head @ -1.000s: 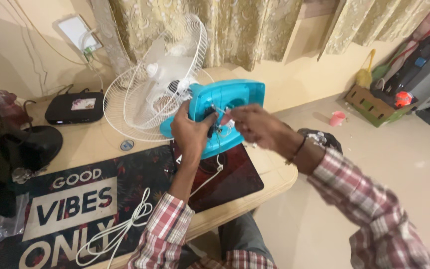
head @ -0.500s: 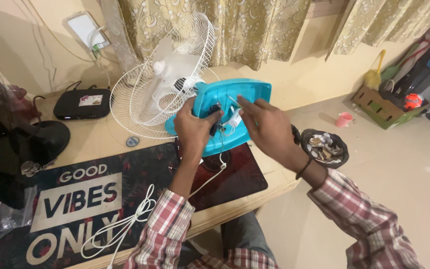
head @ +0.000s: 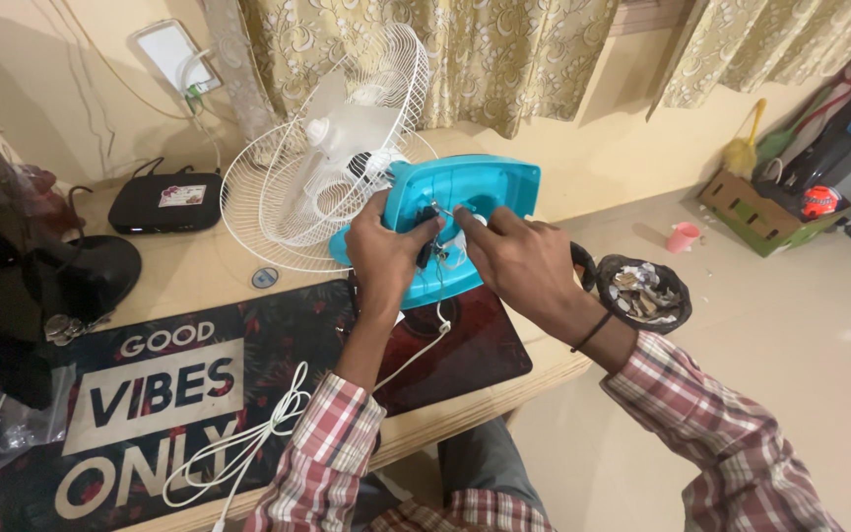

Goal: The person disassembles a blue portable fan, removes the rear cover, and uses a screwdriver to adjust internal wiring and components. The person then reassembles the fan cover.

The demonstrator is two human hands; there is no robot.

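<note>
Your left hand (head: 386,254) grips the blue fan base (head: 465,212); your right hand (head: 516,258) pinches its wires (head: 437,248).

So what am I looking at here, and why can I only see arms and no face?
The camera sits on the person's head and looks down, so you see only their own two arms in checked sleeves. The left hand holds the blue fan base, tipped up on the desk. The right hand pokes at small wires on the base's underside. Behind it are the white fan blades inside a wire cage. A dark mat with a white cord on it covers part of the desk, and a black box sits by the wall. A bowl of bits is on the right.
</note>
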